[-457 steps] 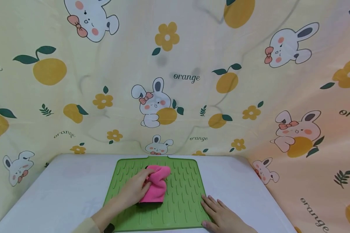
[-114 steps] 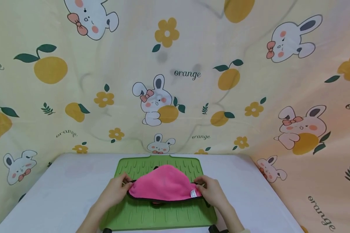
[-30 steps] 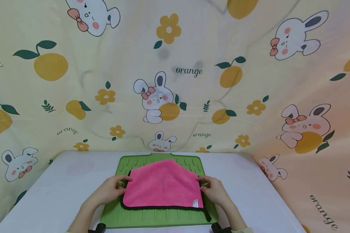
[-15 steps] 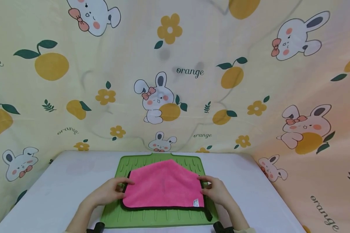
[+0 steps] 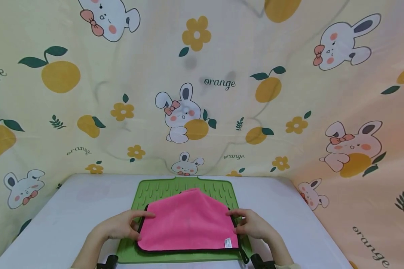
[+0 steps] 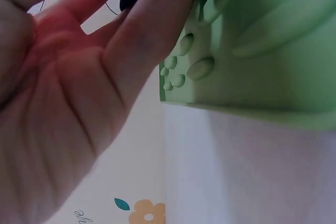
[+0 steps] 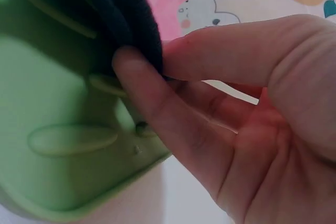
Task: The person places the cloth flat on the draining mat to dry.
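Pink, black-bordered cloth (image 5: 188, 226) overlies green, ridged mat (image 5: 188, 257) near its front edge; left hand (image 5: 119, 225) and right hand (image 5: 252, 225), fingers curled, pinch opposite sides.

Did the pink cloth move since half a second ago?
Yes. In the head view, the pink cloth has shifted toward the near edge of the green mat.

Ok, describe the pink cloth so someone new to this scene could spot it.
On the white table lies a green mat with raised ridges. Over it, between the left hand and the right hand, is the cloth. Its bright pink face, black edging and small white tag set it apart from the green mat.
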Available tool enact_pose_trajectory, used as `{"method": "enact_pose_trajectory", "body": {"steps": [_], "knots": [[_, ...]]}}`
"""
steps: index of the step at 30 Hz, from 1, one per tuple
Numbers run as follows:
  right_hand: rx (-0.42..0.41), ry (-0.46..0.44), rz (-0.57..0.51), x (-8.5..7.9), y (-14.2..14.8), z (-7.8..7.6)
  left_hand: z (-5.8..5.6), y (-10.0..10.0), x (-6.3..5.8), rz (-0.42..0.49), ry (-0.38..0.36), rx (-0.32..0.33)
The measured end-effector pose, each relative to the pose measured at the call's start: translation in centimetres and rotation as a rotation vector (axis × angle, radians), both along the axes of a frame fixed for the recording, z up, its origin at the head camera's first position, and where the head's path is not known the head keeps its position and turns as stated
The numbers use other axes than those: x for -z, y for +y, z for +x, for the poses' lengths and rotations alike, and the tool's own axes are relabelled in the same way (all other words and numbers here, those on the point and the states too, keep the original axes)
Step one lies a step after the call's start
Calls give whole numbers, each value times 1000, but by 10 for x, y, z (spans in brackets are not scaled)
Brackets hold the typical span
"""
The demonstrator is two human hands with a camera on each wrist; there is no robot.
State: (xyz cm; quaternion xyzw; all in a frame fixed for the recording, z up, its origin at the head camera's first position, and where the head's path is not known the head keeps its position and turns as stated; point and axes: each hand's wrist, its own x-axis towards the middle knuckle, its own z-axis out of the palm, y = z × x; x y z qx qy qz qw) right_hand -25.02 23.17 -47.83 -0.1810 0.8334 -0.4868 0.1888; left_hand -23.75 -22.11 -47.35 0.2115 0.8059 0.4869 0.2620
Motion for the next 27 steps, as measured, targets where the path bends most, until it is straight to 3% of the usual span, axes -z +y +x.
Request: {"method": "enact_pose_trajectory", "body": {"steps": [4, 9, 13, 19, 27], "knots": [[21, 19, 15, 1, -1, -1, -1, 0, 1, -29, 61, -34], [187, 131, 45, 6, -8, -5, -4, 1, 3, -28, 138, -141], [280, 187, 46, 10, -14, -7, -6, 3, 5, -29, 202, -183], [268, 224, 75, 14, -15, -8, -7, 5, 5, -77, 203, -178], [197, 169, 53, 8, -9, -8, -6, 1, 4, -25, 126, -118]]}}
